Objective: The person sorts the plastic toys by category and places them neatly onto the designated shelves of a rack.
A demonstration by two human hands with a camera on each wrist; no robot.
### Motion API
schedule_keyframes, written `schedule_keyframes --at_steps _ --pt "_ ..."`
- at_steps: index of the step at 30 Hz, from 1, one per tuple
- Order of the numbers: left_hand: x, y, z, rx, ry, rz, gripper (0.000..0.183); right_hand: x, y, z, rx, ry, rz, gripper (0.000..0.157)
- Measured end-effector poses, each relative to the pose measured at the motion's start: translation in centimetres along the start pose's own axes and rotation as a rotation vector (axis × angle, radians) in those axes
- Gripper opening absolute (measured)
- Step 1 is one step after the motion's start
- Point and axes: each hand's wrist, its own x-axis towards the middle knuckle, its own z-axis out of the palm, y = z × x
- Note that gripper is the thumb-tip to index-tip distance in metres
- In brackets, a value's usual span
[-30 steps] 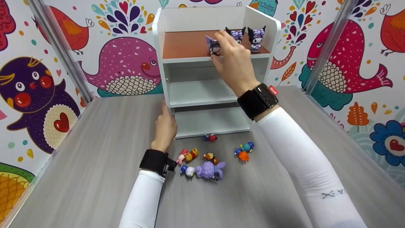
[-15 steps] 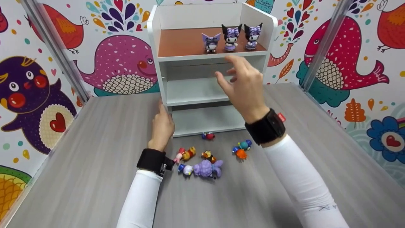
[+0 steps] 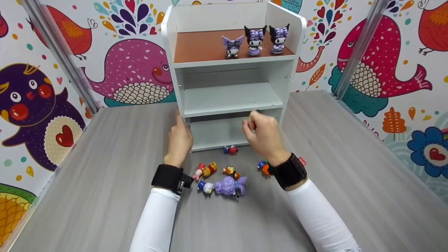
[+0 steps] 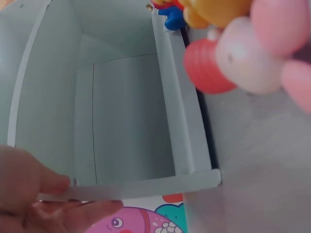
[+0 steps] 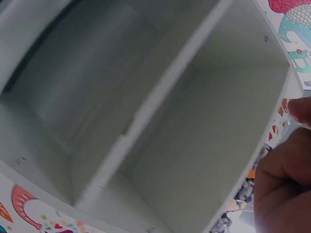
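Observation:
My left hand (image 3: 179, 141) grips the left side panel of a small white shelf unit (image 3: 231, 111). In the left wrist view its thumb (image 4: 53, 182) lies inside the panel and the fingers outside. My right hand (image 3: 265, 134) hangs before the lowest compartment, fingers loosely curled, holding nothing. On the brown top board stand three figurines: a grey-purple one (image 3: 232, 46) at left, a black-eared one (image 3: 255, 41) in the middle and another black-eared one (image 3: 278, 39) at right. A red-and-blue figurine (image 3: 230, 150) lies on the table by the shelf's bottom edge.
Several figurines lie on the grey table (image 3: 115, 182): a pink one (image 3: 198, 171), a yellow-and-red one (image 3: 210, 169), an orange-brown one (image 3: 231, 172), a white-and-blue one (image 3: 206, 187), a purple one (image 3: 229, 186). Orange-and-blue ones (image 3: 263, 168) are partly behind my right wrist.
My right hand has let go of the grey-purple figurine, which now stands on the top board, and has come down toward the table. The left hand stays on the side panel.

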Motion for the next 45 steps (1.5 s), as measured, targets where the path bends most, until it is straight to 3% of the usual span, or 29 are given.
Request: schedule_keyframes --at_steps 8,13,17,22,26,32,39,45 --pt "0.3 0.4 -0.1 0.009 -0.005 -0.006 0.053 -1.0 0.7 0.7 0.040 -0.380 -0.064 0.035" --pt "0.1 0.1 0.1 -0.004 -0.007 0.003 0.049 -1.7 0.1 1.2 0.145 -0.706 -0.149 0.031" --pt "0.1 -0.2 0.1 -0.009 0.008 -0.005 0.049 -2.3 -0.5 2.0 0.140 -0.943 -0.163 0.018" --pt "0.1 0.0 -0.1 -0.011 -0.005 -0.028 0.049 -3.1 -1.0 2.7 0.048 -1.136 -0.091 0.041" --pt "0.0 0.1 -0.2 0.015 -0.008 -0.036 0.049 -3.5 -1.2 3.1 0.030 -1.185 -0.042 0.042" --pt "-0.1 0.1 -0.1 0.016 -0.013 -0.032 0.047 -3.9 -1.2 3.6 -0.013 -1.209 -0.035 0.044" --pt "0.0 0.1 0.0 0.009 -0.020 -0.043 0.045 -4.2 -1.4 3.9 -0.137 -1.194 -0.040 0.045" --pt "0.0 0.1 0.0 0.014 -0.015 -0.030 0.052 -4.2 -1.4 4.0 -0.138 -1.176 -0.016 0.039"
